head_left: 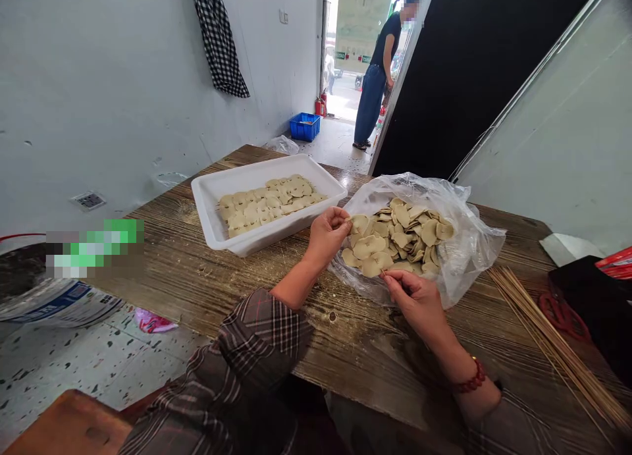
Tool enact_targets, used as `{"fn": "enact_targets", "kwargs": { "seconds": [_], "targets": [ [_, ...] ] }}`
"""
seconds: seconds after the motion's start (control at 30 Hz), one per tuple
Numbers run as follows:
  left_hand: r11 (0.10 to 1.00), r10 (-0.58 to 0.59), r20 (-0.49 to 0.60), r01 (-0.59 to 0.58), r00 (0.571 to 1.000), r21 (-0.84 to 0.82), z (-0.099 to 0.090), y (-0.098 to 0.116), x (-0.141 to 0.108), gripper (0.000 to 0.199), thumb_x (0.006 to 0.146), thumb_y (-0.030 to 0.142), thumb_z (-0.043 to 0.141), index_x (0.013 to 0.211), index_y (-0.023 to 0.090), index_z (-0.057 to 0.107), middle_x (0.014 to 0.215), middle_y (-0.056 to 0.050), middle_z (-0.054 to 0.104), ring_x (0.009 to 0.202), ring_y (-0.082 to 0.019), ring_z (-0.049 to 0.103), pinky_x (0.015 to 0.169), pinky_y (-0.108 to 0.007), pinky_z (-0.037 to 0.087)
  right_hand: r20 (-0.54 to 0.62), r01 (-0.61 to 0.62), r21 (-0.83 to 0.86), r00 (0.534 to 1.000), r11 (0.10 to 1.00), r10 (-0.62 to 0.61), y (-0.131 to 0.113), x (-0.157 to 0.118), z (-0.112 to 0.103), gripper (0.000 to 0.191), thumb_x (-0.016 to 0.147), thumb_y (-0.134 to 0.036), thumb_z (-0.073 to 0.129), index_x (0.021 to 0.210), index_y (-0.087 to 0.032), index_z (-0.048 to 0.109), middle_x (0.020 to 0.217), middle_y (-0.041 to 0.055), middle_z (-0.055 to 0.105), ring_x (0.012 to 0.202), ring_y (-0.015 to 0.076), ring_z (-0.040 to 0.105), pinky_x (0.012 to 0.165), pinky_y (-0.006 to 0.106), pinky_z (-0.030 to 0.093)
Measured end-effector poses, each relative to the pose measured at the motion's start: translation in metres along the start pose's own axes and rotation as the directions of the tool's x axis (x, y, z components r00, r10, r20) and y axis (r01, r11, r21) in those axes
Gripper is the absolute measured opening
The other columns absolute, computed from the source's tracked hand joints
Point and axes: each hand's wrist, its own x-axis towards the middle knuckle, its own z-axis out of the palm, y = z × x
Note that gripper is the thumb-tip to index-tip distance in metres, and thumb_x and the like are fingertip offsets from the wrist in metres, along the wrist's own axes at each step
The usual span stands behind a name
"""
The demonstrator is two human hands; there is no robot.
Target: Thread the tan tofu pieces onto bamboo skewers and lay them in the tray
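Observation:
A thin skewer end (pixel 384 272) sits pinched between the thumb and fingers of my right hand (pixel 415 300). Several flat, round tan slices (pixel 369 246) appear lined up on that skewer, though most of its length is hidden. My left hand (pixel 330 234) is closed at the far end of this row, its fingertips on the edge of the last slice (pixel 360 224). Just behind the row, a heap of loose tan slices (pixel 407 230) lies in an open clear plastic bag (pixel 469 261). To the left, a white tray (pixel 276 236) holds rows of skewered slices (pixel 264 205).
A bundle of thin wooden skewers (pixel 553 336) lies at the right of the wooden table (pixel 197 277). Red-handled scissors (pixel 563 313) are beside a black object. A bucket (pixel 64 303) stands at the left. A person (pixel 382 66) leans by the doorway, near a blue crate (pixel 305 127).

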Motion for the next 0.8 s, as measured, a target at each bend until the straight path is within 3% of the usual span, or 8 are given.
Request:
{"fn": "enact_targets", "kwargs": {
  "seconds": [0.2, 0.5, 0.8],
  "targets": [
    [0.996, -0.055, -0.009, 0.055, 0.998, -0.076, 0.001, 0.005, -0.002, 0.017, 0.068, 0.019, 0.073, 0.076, 0.016, 0.058, 0.063, 0.003, 0.059, 0.058, -0.009, 0.056, 0.063, -0.023, 0.052, 0.010, -0.026, 0.050, 1.000, 0.998, 0.026, -0.005, 0.000, 0.001, 0.029, 0.087, -0.041, 0.058, 0.088, -0.017, 0.075, 0.058, 0.0001, 0.061, 0.052, 0.0133, 0.052, 0.050, 0.025, 0.039],
    [1.000, 0.011, -0.029, -0.011, 1.000, 0.004, 0.002, -0.003, -0.002, 0.017, 0.068, 0.020, 0.072, 0.077, 0.016, 0.058, 0.065, 0.004, 0.061, 0.059, -0.008, 0.056, 0.062, -0.020, 0.048, 0.051, -0.111, 0.168, 0.993, 0.979, 0.104, -0.008, -0.001, 0.013, 0.035, 0.086, -0.048, 0.058, 0.084, -0.016, 0.073, 0.050, -0.0021, 0.055, 0.047, 0.0117, 0.047, 0.046, 0.023, 0.036],
    [0.999, -0.036, 0.067, 0.034, 0.997, 0.032, 0.005, -0.005, -0.006, 0.020, 0.067, 0.021, 0.075, 0.077, 0.016, 0.059, 0.061, 0.004, 0.061, 0.056, -0.008, 0.054, 0.057, -0.018, 0.043, 0.016, -0.101, 0.222, 0.995, 0.970, 0.100, -0.007, 0.001, 0.011, 0.035, 0.086, -0.047, 0.058, 0.082, -0.016, 0.071, 0.054, -0.0019, 0.055, 0.049, 0.0119, 0.049, 0.049, 0.024, 0.038]
  ]
}}
